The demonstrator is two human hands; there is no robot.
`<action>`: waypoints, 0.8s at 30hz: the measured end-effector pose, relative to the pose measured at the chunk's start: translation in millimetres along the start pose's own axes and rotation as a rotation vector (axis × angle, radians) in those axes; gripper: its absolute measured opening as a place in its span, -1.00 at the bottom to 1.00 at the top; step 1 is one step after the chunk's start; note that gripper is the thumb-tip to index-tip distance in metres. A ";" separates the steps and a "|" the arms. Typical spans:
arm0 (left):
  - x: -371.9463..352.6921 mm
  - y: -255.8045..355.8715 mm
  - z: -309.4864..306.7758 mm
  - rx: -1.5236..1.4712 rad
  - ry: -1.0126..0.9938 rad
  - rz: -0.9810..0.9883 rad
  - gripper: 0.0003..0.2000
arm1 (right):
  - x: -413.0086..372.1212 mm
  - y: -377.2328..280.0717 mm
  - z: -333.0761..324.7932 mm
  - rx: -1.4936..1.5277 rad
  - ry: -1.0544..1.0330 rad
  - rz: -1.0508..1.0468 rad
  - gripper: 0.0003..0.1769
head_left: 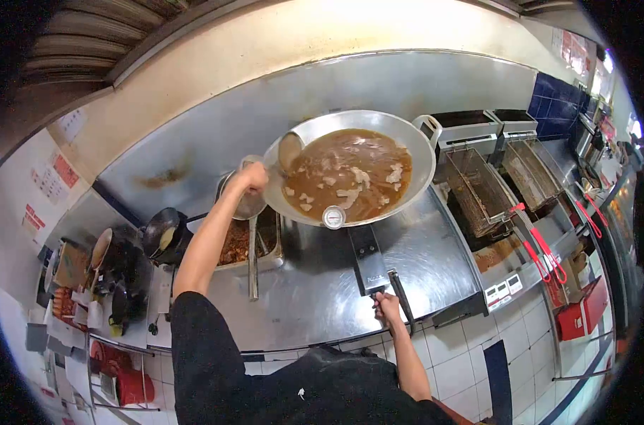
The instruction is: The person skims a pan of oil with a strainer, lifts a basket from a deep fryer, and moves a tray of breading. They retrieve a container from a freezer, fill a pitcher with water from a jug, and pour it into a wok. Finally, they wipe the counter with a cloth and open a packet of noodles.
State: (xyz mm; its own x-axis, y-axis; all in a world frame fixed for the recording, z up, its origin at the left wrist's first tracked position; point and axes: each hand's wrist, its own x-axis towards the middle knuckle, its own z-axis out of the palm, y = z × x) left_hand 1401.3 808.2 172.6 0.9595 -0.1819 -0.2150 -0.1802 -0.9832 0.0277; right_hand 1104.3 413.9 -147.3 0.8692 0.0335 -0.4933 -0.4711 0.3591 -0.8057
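A large metal wok (425, 152) of brown, bubbling oil sits on the steel cooktop, with pale pieces of food (350, 195) floating in it. My left hand (252, 177) is closed in a fist beside the wok's left rim, seemingly around the handle of a round ladle (290, 152) whose bowl tips against the inner wall. Below that hand is a round strainer (247, 205) with a long metal handle. Near the counter's front edge, my right hand (388, 309) closes around the end of a flat black handle (368, 258). A dial thermometer (334, 217) is at the wok's near rim.
A steel tray (269, 262) of reddish-brown food stands left of the wok. To the right are deep fryers with wire baskets (474, 188) and red handles (538, 251). Dark pans (167, 237) crowd the left side. A steel splashback (223, 152) rises behind.
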 end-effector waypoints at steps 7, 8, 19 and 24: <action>-34.4 86.0 -4.5 -0.832 -0.274 -0.190 -0.63 | -2.9 -7.3 -4.4 0.276 -0.112 0.199 -0.70; -35.9 92.3 -3.4 -0.879 -0.331 -0.162 -0.61 | -1.4 -4.8 -6.7 0.308 -0.137 0.213 -0.69; -48.7 152.5 -2.6 -1.077 -0.529 0.018 -0.61 | -10.7 -3.7 2.5 0.155 -0.077 0.133 -0.73; -49.2 178.3 -2.1 -1.216 -0.585 0.090 -0.62 | -35.3 -8.1 0.6 0.093 -0.019 0.111 -0.78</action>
State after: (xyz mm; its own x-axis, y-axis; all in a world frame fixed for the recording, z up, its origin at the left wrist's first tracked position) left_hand 1322.5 641.8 190.2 0.6678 -0.5132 -0.5392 0.3594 -0.4121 0.8373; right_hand 1077.5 410.4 -123.1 0.8155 0.0954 -0.5709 -0.5495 0.4373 -0.7119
